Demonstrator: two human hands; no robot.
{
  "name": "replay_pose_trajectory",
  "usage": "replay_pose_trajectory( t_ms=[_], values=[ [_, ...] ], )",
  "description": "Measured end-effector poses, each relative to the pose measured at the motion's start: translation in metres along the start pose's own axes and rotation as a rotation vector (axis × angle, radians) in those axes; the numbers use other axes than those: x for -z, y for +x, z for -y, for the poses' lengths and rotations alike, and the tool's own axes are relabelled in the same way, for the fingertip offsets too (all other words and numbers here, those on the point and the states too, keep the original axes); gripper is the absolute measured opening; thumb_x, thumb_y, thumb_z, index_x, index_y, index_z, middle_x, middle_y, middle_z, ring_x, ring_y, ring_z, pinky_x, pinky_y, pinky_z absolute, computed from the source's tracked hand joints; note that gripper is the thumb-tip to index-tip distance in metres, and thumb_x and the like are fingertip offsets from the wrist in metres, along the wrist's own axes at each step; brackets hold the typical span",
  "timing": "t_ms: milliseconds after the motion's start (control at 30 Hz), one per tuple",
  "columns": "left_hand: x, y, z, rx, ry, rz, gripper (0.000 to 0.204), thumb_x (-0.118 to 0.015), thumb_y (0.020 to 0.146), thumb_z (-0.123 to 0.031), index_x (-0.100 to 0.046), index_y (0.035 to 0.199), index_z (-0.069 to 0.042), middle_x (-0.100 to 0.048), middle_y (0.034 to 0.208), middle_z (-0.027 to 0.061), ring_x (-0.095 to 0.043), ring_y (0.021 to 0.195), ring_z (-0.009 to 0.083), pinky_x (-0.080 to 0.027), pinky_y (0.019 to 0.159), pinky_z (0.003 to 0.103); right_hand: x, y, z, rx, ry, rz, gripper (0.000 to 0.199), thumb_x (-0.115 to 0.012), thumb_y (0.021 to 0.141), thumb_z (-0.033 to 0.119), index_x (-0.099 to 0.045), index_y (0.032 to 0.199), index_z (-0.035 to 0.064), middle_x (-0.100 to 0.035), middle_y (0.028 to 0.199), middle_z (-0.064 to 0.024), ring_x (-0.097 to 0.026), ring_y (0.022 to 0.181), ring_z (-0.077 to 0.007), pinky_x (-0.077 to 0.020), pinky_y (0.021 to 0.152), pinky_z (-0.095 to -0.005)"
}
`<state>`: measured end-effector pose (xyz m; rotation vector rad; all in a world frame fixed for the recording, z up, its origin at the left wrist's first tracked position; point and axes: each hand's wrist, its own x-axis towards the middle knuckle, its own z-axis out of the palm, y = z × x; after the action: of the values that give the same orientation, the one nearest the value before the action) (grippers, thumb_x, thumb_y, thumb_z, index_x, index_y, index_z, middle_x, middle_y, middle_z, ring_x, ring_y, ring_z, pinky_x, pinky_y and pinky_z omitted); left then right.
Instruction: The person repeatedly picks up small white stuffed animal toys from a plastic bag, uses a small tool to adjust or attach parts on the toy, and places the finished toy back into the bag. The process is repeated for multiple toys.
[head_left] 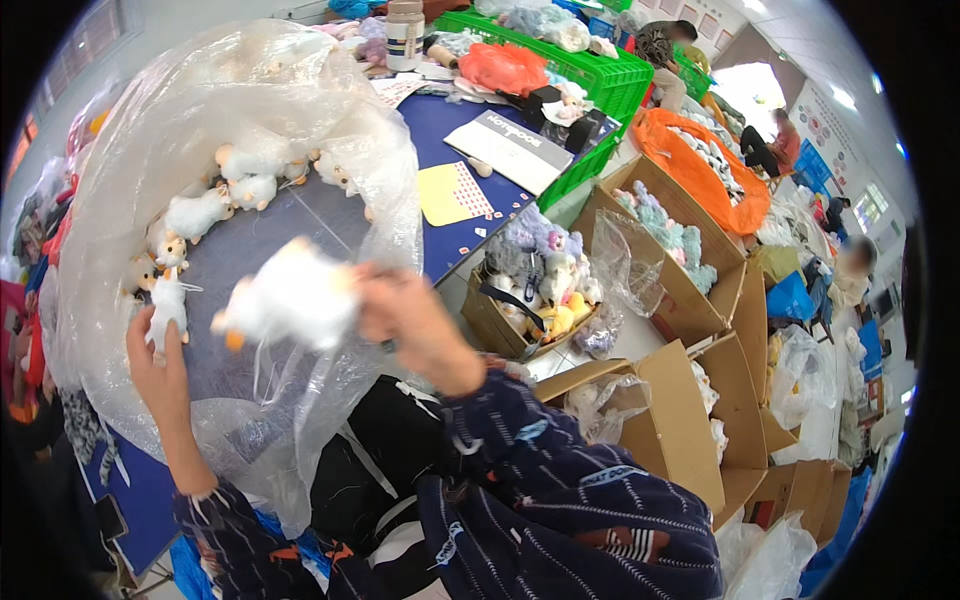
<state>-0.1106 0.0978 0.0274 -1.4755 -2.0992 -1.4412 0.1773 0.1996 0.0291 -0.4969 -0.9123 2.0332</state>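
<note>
My right hand point(408, 318) is closed on a white plush toy point(295, 295) with orange bits, held above the dark blue table top point(250, 250). That toy is smeared by motion, and a thin white loop hangs below it. At the left, the fingers of my left hand point(160, 375) close around the lower part of a smaller white plush toy point(168, 300). Several more white plush toys point(198, 213) lie in a curved row beyond it. A large clear plastic bag point(130, 130) rises around them, its edge spread over the table.
To the right on the table are a notebook box point(508, 148), a yellow sticker sheet point(450, 192) and a jar point(405, 35). Beside it stand a green crate point(600, 75) and cardboard boxes point(650, 420) of plush toys. An orange sack point(690, 165) and other people are farther back.
</note>
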Motion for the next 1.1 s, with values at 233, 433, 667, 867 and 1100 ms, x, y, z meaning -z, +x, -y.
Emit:
replay_pose_trajectory(
  t_ms=[233, 433, 667, 867, 1100],
  values=[
    [-0.011, 0.005, 0.044, -0.062, 0.433, 0.094, 0.062, -0.066, 0.073, -0.008, -0.041, 0.129, -0.002, -0.043, 0.132, 0.0198, -0.044, 0.118, 0.0365, -0.033, 0.1, 0.043, 0.063, -0.085, 0.128, 0.845, 0.943, 1.031, 0.04, -0.062, 0.084, 0.022, -0.053, 0.116, -0.0008, -0.062, 0.082, -0.0025, -0.033, 0.039, -0.0032, -0.023, 0.036, -0.0196],
    [0.004, 0.002, 0.055, 0.026, 0.305, 0.03, 0.052, -0.063, 0.071, -0.004, -0.049, 0.122, -0.001, -0.053, 0.119, 0.0172, -0.052, 0.108, 0.0316, -0.04, 0.093, 0.038, 0.092, -0.043, 0.093, 0.522, 0.537, 0.738, 0.059, -0.057, 0.086, 0.049, -0.049, 0.127, 0.009, -0.056, 0.09, 0.0019, -0.024, 0.042, -0.0015, -0.02, 0.039, -0.0185],
    [-0.006, -0.048, -0.027, 0.499, -1.024, -0.026, 0.048, -0.062, 0.078, 0.004, -0.042, 0.121, -0.003, -0.05, 0.109, 0.0052, -0.051, 0.1, 0.0143, -0.047, 0.082, 0.028, 0.003, -0.005, 0.024, 0.209, -0.182, 0.141, 0.03, -0.052, 0.092, 0.017, -0.055, 0.116, 0.0015, -0.06, 0.093, -0.008, -0.031, 0.046, -0.0027, -0.0241, 0.041, -0.0193],
    [-0.007, -0.07, -0.033, 0.646, -1.575, 0.111, 0.039, -0.056, 0.083, 0.001, -0.041, 0.119, -0.005, -0.051, 0.113, 0.0089, -0.055, 0.102, 0.0188, -0.05, 0.084, 0.03, -0.059, 0.027, -0.041, 0.046, -0.668, 0.14, 0.042, -0.059, 0.089, 0.021, -0.05, 0.123, -0.0023, -0.062, 0.103, -0.0105, -0.053, 0.071, -0.0056, -0.0407, 0.057, -0.017],
    [0.003, -0.064, -0.02, 0.269, -0.853, 0.152, 0.043, -0.062, 0.082, -0.009, -0.05, 0.123, 0.001, -0.053, 0.12, 0.0093, -0.053, 0.106, 0.0177, -0.048, 0.083, 0.03, -0.081, 0.036, -0.08, 0.345, -0.88, 0.257, 0.046, -0.071, 0.078, 0.012, -0.051, 0.118, -0.002, -0.058, 0.101, -0.0049, -0.052, 0.074, -0.0073, -0.0414, 0.057, -0.02]
  ],
)
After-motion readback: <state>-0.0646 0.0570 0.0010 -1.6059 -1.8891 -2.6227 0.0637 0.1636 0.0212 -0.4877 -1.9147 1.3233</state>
